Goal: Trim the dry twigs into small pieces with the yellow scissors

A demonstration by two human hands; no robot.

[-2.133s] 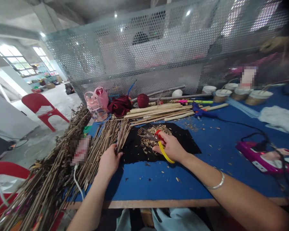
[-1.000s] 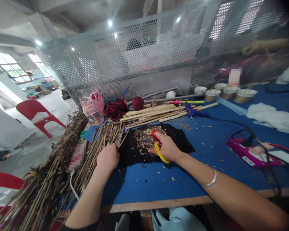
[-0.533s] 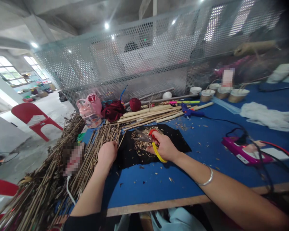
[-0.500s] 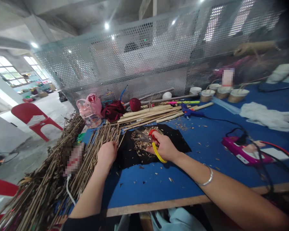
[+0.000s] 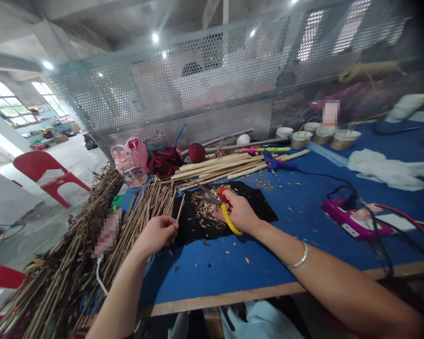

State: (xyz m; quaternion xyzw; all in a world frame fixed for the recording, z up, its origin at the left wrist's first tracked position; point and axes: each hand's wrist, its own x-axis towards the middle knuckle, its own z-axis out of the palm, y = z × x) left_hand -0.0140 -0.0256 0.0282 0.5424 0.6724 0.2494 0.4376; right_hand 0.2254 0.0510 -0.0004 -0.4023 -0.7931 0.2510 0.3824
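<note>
Between the thumb and fingers of my left hand [image 5: 159, 233] is a thin dry stalk [image 5: 181, 207], its free end tilted up to the right. My right hand [image 5: 240, 212] is closed on scissors [image 5: 226, 217] with red and yellow handles; their blades stand apart and point left over a heap of cut stalk bits [image 5: 205, 212]. The heap lies on a black cloth [image 5: 259, 203]. Left of the cloth, beside my left hand, lies a bundle of dry stalks [image 5: 137, 219].
Peeled sticks [image 5: 212, 168], a blue glue gun [image 5: 276, 163] and a dark red yarn ball [image 5: 197, 153] lie at the back. A pink power strip [image 5: 353, 226] with cables and white gloves [image 5: 388, 167] are on the right. A pink bottle [image 5: 137, 153] stands back left.
My left hand has turned and shifted slightly down and right, so the stalk in it now stands more upright. My right hand with the scissors has hardly moved.
</note>
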